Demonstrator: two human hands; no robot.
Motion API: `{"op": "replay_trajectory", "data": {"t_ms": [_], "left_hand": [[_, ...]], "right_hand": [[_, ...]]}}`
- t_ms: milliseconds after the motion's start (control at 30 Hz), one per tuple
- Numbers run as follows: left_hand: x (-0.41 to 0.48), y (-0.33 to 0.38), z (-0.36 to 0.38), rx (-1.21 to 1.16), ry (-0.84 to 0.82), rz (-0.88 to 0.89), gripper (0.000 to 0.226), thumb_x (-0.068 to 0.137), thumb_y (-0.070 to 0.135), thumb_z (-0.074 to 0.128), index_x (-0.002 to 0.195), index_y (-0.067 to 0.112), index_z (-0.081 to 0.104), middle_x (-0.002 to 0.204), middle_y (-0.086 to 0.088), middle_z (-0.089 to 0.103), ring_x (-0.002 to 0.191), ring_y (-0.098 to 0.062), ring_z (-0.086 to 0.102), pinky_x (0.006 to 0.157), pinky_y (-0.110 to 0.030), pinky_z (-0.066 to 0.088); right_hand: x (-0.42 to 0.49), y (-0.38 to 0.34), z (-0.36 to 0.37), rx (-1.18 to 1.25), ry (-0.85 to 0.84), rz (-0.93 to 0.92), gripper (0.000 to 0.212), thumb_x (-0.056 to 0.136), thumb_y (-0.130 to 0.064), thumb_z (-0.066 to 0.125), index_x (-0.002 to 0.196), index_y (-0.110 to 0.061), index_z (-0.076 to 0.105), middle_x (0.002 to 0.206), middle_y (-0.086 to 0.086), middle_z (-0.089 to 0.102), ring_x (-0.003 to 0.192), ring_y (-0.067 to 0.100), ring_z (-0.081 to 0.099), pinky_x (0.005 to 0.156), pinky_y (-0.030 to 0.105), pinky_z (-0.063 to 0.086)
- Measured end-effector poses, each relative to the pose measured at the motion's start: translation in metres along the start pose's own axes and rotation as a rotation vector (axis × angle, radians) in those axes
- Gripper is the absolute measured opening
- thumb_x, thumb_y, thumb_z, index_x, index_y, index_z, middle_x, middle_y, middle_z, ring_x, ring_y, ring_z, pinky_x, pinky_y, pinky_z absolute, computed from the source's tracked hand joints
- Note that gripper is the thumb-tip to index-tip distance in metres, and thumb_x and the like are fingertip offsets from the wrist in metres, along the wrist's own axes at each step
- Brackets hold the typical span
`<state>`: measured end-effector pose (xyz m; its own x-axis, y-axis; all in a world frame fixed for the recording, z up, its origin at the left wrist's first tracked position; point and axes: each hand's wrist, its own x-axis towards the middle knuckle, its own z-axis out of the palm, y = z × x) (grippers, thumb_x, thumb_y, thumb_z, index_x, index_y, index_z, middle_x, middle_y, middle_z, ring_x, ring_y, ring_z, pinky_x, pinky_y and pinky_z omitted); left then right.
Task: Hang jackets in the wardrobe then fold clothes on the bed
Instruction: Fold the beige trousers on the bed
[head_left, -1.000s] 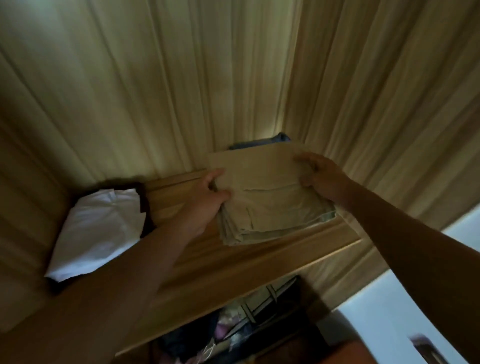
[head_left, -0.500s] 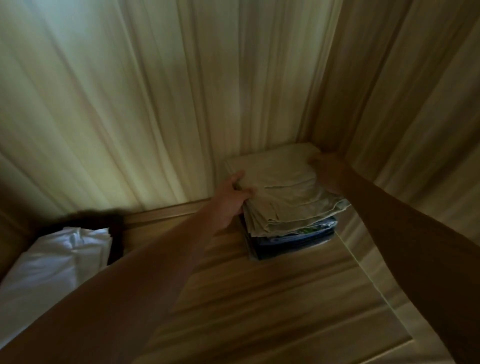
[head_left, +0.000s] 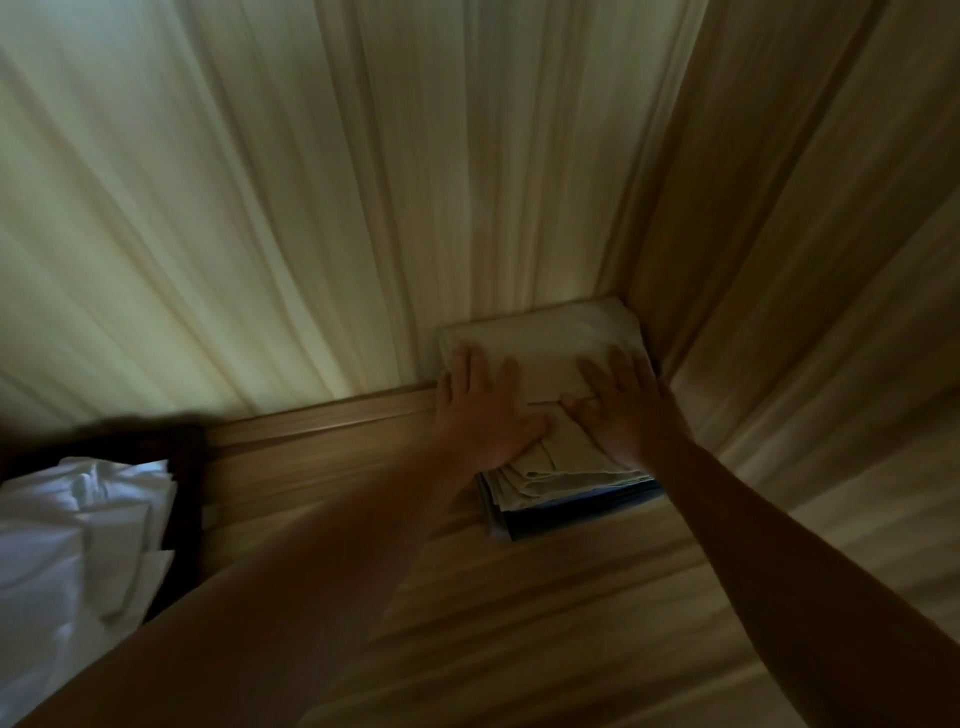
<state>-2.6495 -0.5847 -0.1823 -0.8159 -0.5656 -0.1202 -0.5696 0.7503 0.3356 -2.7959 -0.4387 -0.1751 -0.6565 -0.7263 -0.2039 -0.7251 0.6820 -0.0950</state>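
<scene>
A folded beige garment (head_left: 545, 343) lies on top of a small stack with a folded blue garment (head_left: 582, 512) underneath, in the back right corner of a wooden wardrobe shelf (head_left: 519, 613). My left hand (head_left: 480, 410) lies flat on the left half of the beige garment, fingers straight. My right hand (head_left: 623, 410) presses flat on its right half, fingers spread. Both forearms reach in from the bottom of the view.
Folded white cloth (head_left: 72, 545) sits at the left end of the shelf, with something dark (head_left: 182, 488) behind it. The wardrobe's back panel (head_left: 363, 182) and right side wall (head_left: 810, 260) enclose the stack.
The beige garment went from held at the shelf's front to resting on the blue one in the corner. Both hands let go of its sides and now lie flat on top.
</scene>
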Motion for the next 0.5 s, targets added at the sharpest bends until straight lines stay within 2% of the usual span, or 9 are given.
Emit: {"op": "replay_trajectory", "data": {"t_ms": [167,267,367,500], "left_hand": [[0.012,-0.011,0.022,-0.053,0.012,-0.013,0.098,0.084,0.078,0.045,0.16,0.032,0.003,0.165,-0.012,-0.024,0.148,-0.029,-0.033,0.122,-0.05,-0.006],[0.014,-0.012,0.023,-0.081,0.018,-0.013,0.1,0.084,0.077,0.048,0.16,0.031,0.004,0.165,-0.013,-0.025,0.148,-0.03,-0.033,0.122,-0.05,-0.008],[0.015,-0.011,0.024,-0.101,0.005,-0.024,0.1,0.085,0.077,0.048,0.161,0.031,0.004,0.165,-0.011,-0.027,0.148,-0.028,-0.034,0.122,-0.049,-0.007],[-0.01,-0.011,0.016,-0.129,0.105,0.008,0.093,0.092,0.068,0.047,0.162,0.018,0.009,0.168,-0.01,-0.012,0.153,-0.025,-0.021,0.124,-0.044,0.001]], "right_hand": [[0.011,0.001,0.009,0.085,-0.024,0.025,0.079,0.09,-0.083,0.021,0.157,-0.05,-0.003,0.17,-0.006,-0.008,0.156,0.028,-0.007,0.123,0.053,0.013],[0.014,0.004,0.014,0.086,0.011,0.011,0.079,0.088,-0.083,0.021,0.157,-0.05,-0.001,0.17,-0.005,-0.005,0.157,0.026,-0.004,0.123,0.054,0.018],[0.013,0.004,0.012,0.063,0.014,0.016,0.079,0.09,-0.082,0.02,0.158,-0.049,-0.001,0.17,-0.004,-0.006,0.157,0.027,-0.004,0.123,0.053,0.015],[-0.011,-0.003,0.013,0.024,0.112,0.042,0.074,0.093,-0.075,0.01,0.16,-0.044,0.01,0.171,0.003,0.004,0.156,0.028,0.003,0.125,0.05,0.009]]}}
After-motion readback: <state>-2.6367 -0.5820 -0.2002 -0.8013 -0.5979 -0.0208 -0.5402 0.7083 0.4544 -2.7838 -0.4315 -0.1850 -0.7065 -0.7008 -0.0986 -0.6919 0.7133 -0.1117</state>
